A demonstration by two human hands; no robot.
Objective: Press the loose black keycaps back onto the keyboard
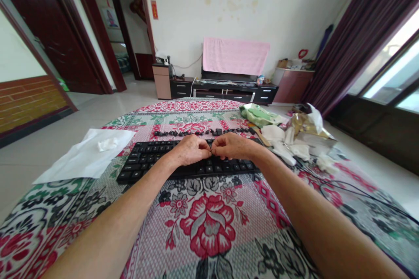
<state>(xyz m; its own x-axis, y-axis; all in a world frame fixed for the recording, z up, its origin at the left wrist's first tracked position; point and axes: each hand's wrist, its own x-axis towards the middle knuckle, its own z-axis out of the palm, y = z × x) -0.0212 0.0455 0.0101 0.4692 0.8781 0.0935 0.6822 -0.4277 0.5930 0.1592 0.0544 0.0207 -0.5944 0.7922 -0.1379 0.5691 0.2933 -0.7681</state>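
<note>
A black computer keyboard [139, 166] lies on the flowered tablecloth in front of me. Over its middle, my left hand [191, 150] has its thumb and fingers pinched together. Close by, my right hand [231, 144] is also closed in a pinch, its fingertips almost meeting those of the left. Whatever sits between the fingertips is too small and too covered to make out. Behind the keyboard runs a row of loose black keycaps [175, 133], partly hidden by my hands. Part of the keyboard's middle is covered by both hands.
At left lies a white paper sheet [83, 157] bearing a crumpled tissue [107, 144]. To the right are a green plastic packet [260, 115], white crumpled tissues [278, 141], a gold-coloured tissue pack [307, 128] and a black cable [353, 189]. A low TV cabinet [225, 92] stands beyond the table.
</note>
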